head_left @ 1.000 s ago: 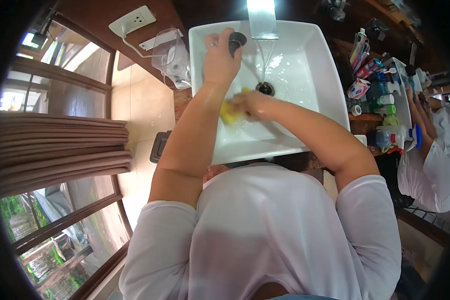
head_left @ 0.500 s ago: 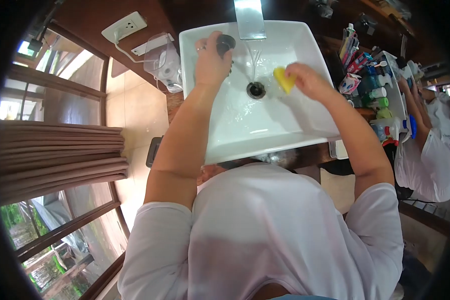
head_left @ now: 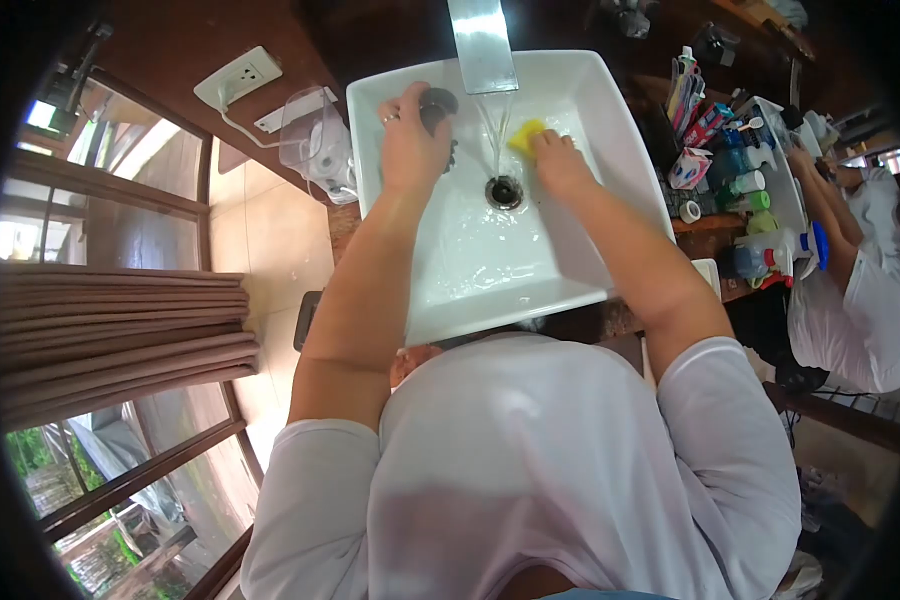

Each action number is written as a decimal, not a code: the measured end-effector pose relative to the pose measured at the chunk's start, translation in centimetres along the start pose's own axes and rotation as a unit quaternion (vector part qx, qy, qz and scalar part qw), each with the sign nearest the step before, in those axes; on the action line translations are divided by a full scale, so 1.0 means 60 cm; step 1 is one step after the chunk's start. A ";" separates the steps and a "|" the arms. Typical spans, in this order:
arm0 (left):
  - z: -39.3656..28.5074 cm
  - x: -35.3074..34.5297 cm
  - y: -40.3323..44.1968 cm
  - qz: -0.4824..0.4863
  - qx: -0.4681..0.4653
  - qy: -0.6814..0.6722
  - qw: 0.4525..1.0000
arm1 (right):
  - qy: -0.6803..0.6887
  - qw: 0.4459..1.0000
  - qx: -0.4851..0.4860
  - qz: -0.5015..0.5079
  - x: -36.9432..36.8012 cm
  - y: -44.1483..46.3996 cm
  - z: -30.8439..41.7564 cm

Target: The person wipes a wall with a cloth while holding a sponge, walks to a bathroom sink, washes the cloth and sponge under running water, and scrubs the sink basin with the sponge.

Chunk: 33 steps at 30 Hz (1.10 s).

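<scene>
My left hand (head_left: 410, 135), with a ring on one finger, grips a dark, rounded object (head_left: 436, 108) over the left side of the white sink (head_left: 515, 300). Small dark bumps show beside the palm, and the fingers hide part of the object, so its kind is unclear. My right hand (head_left: 562, 165) is closed on a yellow sponge (head_left: 526, 137), just right of the running water (head_left: 494, 125). The stream falls from a flat metal faucet (head_left: 485, 50) near the round drain (head_left: 504, 191).
A clear plastic container (head_left: 315, 140) stands left of the sink, below a wall socket (head_left: 238, 78). Toothbrushes (head_left: 682, 95), a small box (head_left: 689, 168) and several bottles (head_left: 745, 184) crowd the right side. A mirror reflection or another person in white (head_left: 850, 310) appears at far right.
My right hand has moved left with the yellow sponge, closer to the water stream. My left hand still holds the dark object, and the view has shifted slightly.
</scene>
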<state>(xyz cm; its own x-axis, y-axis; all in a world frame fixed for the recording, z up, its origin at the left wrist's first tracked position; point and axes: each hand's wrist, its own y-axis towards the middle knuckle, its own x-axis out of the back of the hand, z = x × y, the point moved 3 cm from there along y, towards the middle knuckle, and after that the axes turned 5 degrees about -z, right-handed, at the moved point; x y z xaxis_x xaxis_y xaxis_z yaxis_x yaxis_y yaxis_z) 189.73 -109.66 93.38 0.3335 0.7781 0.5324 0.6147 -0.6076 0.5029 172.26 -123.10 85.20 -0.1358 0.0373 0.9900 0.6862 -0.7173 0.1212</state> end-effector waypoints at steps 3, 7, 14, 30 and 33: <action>-0.008 0.001 -0.001 0.002 0.012 -0.009 1.000 | 0.016 1.000 0.022 -0.008 0.035 0.018 0.009; -0.012 0.003 0.001 -0.014 0.015 -0.047 0.999 | -0.005 0.991 -0.077 -0.109 0.022 0.051 -0.031; -0.010 0.008 0.002 -0.019 0.019 -0.055 0.998 | 0.242 0.951 0.131 0.143 -0.037 0.054 0.056; -0.009 -0.004 -0.002 0.021 0.017 -0.029 0.999 | -0.288 0.948 0.123 -0.059 0.106 0.097 -0.039; -0.019 0.000 0.001 0.032 0.024 -0.042 0.998 | -0.360 0.921 0.142 0.045 0.081 0.104 -0.071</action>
<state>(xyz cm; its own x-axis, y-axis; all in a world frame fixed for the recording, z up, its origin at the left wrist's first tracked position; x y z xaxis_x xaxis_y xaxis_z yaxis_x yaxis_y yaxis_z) 188.94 -109.88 94.17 0.4302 0.7498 0.5028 0.6238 -0.6495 0.4347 172.84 -130.32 90.48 0.3687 0.5115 0.7762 0.8447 -0.5329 -0.0501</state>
